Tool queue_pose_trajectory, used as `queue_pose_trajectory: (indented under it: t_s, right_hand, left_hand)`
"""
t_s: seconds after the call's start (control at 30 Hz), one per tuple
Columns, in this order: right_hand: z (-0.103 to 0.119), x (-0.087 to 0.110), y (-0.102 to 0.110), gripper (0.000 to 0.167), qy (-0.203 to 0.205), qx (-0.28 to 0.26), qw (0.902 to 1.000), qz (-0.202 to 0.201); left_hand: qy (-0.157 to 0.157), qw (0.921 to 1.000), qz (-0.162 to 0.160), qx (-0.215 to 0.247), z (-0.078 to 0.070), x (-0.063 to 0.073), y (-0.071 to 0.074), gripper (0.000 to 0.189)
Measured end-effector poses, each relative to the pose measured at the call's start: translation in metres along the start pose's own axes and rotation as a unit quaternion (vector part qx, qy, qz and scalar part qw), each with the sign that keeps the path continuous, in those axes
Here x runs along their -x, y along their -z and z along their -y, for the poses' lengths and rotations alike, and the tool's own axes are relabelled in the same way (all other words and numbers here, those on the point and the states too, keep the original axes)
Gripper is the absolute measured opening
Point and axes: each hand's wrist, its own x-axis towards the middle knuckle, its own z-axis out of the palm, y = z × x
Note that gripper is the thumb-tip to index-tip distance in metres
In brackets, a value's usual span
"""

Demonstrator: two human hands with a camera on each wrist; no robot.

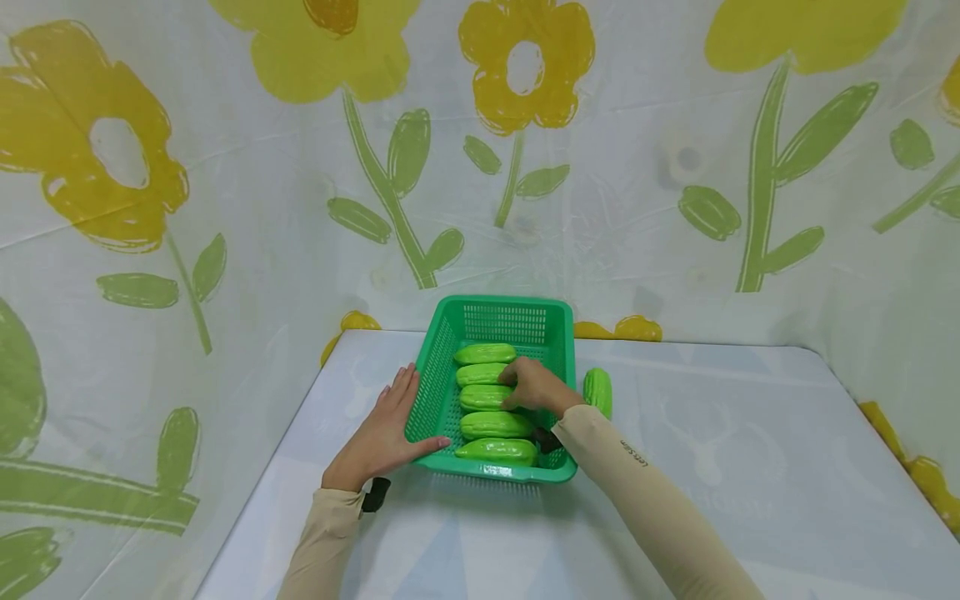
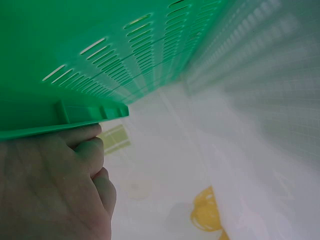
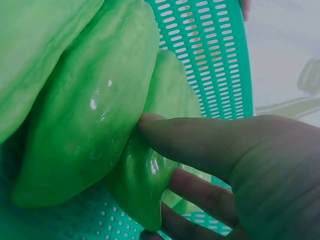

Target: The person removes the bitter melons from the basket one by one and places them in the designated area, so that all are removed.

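In the head view, several glossy light-green bitter melons lie crosswise in a row inside a green plastic basket. My right hand reaches in from the right and grips the middle melon near its right end. In the right wrist view the thumb lies along this bitter melon's near side, with fingers on the other side. My left hand rests against the basket's left wall, fingers straight and thumb over the front corner. The left wrist view shows its fingers just under the rim.
One more bitter melon lies on the white table, just right of the basket. A white curtain with yellow flowers hangs behind the table and along its sides.
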Motion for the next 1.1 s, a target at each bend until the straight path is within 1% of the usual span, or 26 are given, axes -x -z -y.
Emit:
queue_pose_trajectory:
  t_s: [0.2,0.47,0.7,0.73,0.9,0.93,0.97,1.1]
  right_hand:
    - [-0.001,0.000,-0.002,0.043,-0.003,-0.004,1.0000,-0.002]
    - [-0.001,0.001,-0.001,0.042,0.004,-0.001,1.0000,0.002]
    - [0.001,0.004,0.002,0.041,0.009,-0.006,0.9999,-0.004]
    - [0.001,0.004,0.003,0.034,0.014,-0.010,0.9998,-0.001]
    - [0.005,0.007,0.008,0.038,0.030,-0.011,0.9995,-0.005]
    - [0.006,0.007,0.009,0.038,0.028,-0.013,0.9995,-0.005]
    - [0.006,0.008,0.011,0.047,0.026,-0.010,0.9996,-0.009]
    - [0.009,0.009,0.014,0.048,0.016,-0.015,0.9997,-0.010]
  left_hand:
    - [0.000,1.0000,0.000,0.003,-0.001,0.000,0.000,0.120]
    - [-0.001,1.0000,0.001,0.002,-0.001,0.001,0.000,0.120]
    - [0.000,1.0000,0.002,-0.004,-0.001,0.000,0.000,0.120]
    - [0.001,1.0000,0.002,-0.004,-0.001,0.000,0.000,0.120]
    - [0.001,1.0000,0.001,-0.001,-0.001,0.000,-0.001,0.119]
    - [0.001,1.0000,0.001,-0.001,0.000,0.000,-0.001,0.119]
    - [0.002,1.0000,0.001,0.000,0.000,0.000,-0.002,0.119]
    - [0.000,1.0000,-0.002,0.000,0.002,0.000,-0.002,0.119]
